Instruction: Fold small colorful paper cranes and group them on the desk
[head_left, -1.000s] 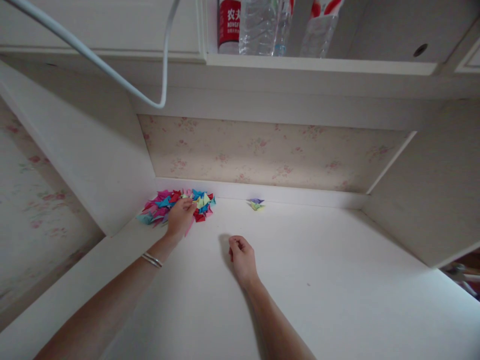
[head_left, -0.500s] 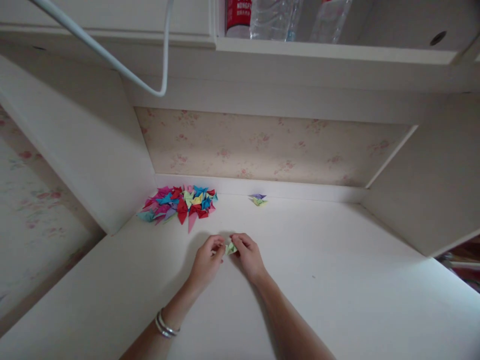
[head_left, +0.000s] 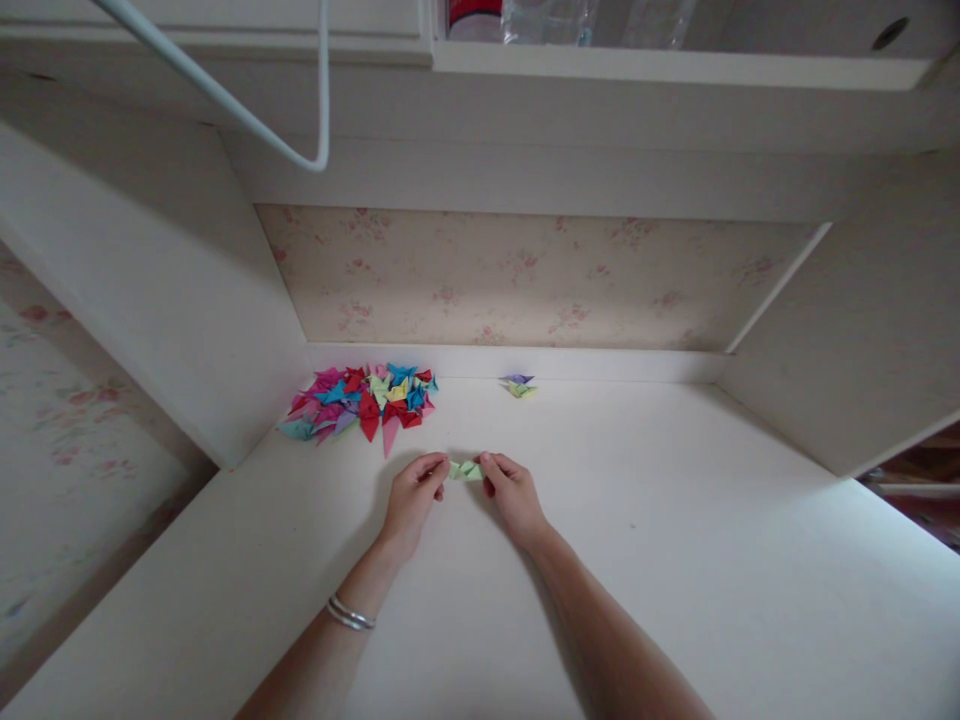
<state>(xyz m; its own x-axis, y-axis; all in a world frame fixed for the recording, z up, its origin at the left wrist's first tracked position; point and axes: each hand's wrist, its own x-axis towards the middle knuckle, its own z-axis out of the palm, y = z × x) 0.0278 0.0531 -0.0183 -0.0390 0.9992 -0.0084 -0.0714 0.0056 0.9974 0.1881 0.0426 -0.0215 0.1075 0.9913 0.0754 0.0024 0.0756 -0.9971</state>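
A small light green origami paper crane [head_left: 466, 470] is stretched between my two hands, just above the white desk [head_left: 675, 620]. My left hand [head_left: 415, 492] pinches its left end between thumb and fingers. On the other side my right hand [head_left: 513, 494] pinches the right end. Fingertips cover both ends, so only the folded middle shows. Beyond the left hand lies a pile of colourful folded paper cranes [head_left: 367, 410] in pink, red, blue, yellow and green. Farther back, purple and yellow-green folded paper cranes [head_left: 519, 387] lie close together near the back edge.
White side panels [head_left: 847, 330] stand left and right of the desk, with a flowered back wall [head_left: 487, 280] behind. An overhead shelf [head_left: 675, 68] holds plastic bottles [head_left: 547, 20]. A white bent tube [head_left: 225, 100] hangs at the upper left.
My hands have moved a little apart, and the green paper crane now spans a wider gap, more of it showing. The camera view has tilted slightly downward.
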